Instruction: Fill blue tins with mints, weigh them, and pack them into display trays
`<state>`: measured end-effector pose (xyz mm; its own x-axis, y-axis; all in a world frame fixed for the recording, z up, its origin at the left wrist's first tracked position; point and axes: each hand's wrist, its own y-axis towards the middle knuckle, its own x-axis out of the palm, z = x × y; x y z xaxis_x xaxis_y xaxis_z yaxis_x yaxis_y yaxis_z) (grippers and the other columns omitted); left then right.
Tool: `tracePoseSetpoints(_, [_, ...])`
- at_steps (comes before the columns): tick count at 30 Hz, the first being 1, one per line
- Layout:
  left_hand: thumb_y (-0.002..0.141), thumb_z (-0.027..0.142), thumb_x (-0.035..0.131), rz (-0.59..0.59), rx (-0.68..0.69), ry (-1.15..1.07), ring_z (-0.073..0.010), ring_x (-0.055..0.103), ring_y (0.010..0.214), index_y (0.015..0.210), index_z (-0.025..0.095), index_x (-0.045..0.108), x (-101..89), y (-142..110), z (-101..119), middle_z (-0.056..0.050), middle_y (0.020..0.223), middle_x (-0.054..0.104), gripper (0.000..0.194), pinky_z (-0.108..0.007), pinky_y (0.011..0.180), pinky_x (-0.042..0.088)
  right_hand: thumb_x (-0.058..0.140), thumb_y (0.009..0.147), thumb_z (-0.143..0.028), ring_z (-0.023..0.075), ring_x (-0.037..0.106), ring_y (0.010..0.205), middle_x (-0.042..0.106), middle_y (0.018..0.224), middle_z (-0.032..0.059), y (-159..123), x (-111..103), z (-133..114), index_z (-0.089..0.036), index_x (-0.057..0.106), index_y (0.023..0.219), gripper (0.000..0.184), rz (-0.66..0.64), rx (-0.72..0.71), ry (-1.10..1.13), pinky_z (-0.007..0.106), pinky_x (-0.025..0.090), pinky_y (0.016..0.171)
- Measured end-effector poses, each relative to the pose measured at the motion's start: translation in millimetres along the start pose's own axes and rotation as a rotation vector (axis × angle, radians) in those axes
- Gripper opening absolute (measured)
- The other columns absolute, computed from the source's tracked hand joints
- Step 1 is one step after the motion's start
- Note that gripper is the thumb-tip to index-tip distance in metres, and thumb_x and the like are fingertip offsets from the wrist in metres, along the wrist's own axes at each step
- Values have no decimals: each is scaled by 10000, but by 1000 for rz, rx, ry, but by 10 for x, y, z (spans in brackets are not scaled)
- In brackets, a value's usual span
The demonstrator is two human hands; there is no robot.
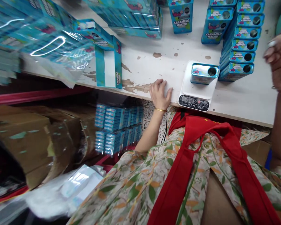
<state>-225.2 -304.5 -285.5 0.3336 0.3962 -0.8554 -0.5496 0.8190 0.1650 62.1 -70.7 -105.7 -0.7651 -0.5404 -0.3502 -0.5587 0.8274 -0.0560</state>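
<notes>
My left hand (159, 93) lies flat on the front edge of the white table (154, 67), fingers stretched out, holding nothing. Just to its right stands a small white scale (196, 95) with a blue tin box (204, 73) lying on its plate. My right hand (279, 57) is raised at the right edge of the view, fingers curled around a thin white stick-like thing. Blue boxes marked "Caramelo Macizo" (241, 42) stand in stacked rows behind the scale.
Wrapped packs of blue boxes (49, 40) pile up at the left of the table; a flat blue carton (109, 67) hangs over its edge. Under the table sit cardboard boxes (25, 140) and more blue packs (117, 128). Plastic bags (67, 190) lie lower left.
</notes>
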Motion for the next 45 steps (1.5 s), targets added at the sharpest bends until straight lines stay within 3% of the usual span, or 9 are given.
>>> tracePoseSetpoints(3, [962, 569, 509, 26, 39, 18, -320, 527, 1324, 1271, 238, 637, -1, 4, -9, -146, 1384, 608, 471, -526, 1146, 392, 722, 787, -358, 193, 552, 781, 594, 911, 50, -136, 207, -117, -345, 615, 892, 151, 170, 75, 233, 381, 438, 736])
tracePoseSetpoints(9, [1018, 586, 417, 49, 47, -38, -286, 565, 1285, 1298, 229, 616, 33, 61, -25, -141, 1326, 639, 496, -489, 1145, 402, 522, 763, -350, 125, 384, 633, 581, 901, 35, -357, 553, -69, -271, 579, 986, 243, 14, 355, 392, 321, 303, 569])
tracePoseSetpoints(14, [1006, 613, 430, 35, 43, -73, -305, 557, 1285, 1279, 214, 633, 96, 66, -52, -155, 1315, 636, 524, -507, 1163, 363, 427, 924, -558, 166, 551, 711, 613, 887, 52, -488, 649, 324, -254, 593, 1181, 432, -154, 198, 116, 317, 395, 599])
tracePoseSetpoints(18, [993, 659, 430, 97, 94, -128, -305, 577, 1248, 1265, 204, 637, 62, 58, -39, -150, 1269, 647, 569, -514, 1127, 401, 693, 847, -518, 126, 552, 674, 573, 808, 6, -478, 617, 358, -249, 606, 990, 317, -88, 200, 480, 265, 402, 562])
tracePoseSetpoints(25, [826, 724, 685, -4, 506, -447, -298, 533, 1357, 1572, 223, 301, 36, 477, 575, -175, 1469, 540, 977, -472, 1147, 422, 776, 826, -363, 54, 449, 523, 527, 674, -39, -533, 858, 341, -199, 616, 845, 231, -20, 484, 970, 193, 330, 435])
tracePoseSetpoints(30, [955, 523, 609, -196, 727, -458, -232, 660, 1121, 1370, 227, 536, 60, 762, 1052, -104, 1231, 699, 515, -418, 994, 531, 656, 945, -426, 75, 542, 563, 605, 687, -8, -629, 1181, 473, -181, 600, 856, 266, 111, 652, 1147, 168, 398, 436])
tracePoseSetpoints(33, [964, 375, 603, -170, 893, -275, -246, 639, 1182, 1276, 272, 610, -116, 764, 1171, -70, 1261, 707, 329, -507, 1129, 442, 673, 939, -421, 91, 552, 558, 601, 674, -20, -624, 1251, 460, -199, 562, 853, 262, 194, 627, 1262, 178, 415, 421])
tracePoseSetpoints(37, [982, 265, 579, -135, 969, -125, -238, 646, 1210, 1199, 297, 639, -277, 715, 1161, -43, 1237, 727, 228, -561, 1197, 359, 633, 957, -358, 92, 525, 518, 579, 655, -32, -539, 1314, 377, -204, 537, 859, 206, 258, 612, 1340, 184, 388, 398])
tracePoseSetpoints(45, [960, 257, 596, -34, 912, -85, -264, 664, 1207, 1169, 290, 664, -210, 579, 969, -67, 1246, 738, 223, -568, 1135, 392, 563, 967, -270, 92, 487, 490, 552, 634, -34, -467, 1434, 326, -194, 526, 849, 145, 290, 691, 1357, 191, 332, 380])
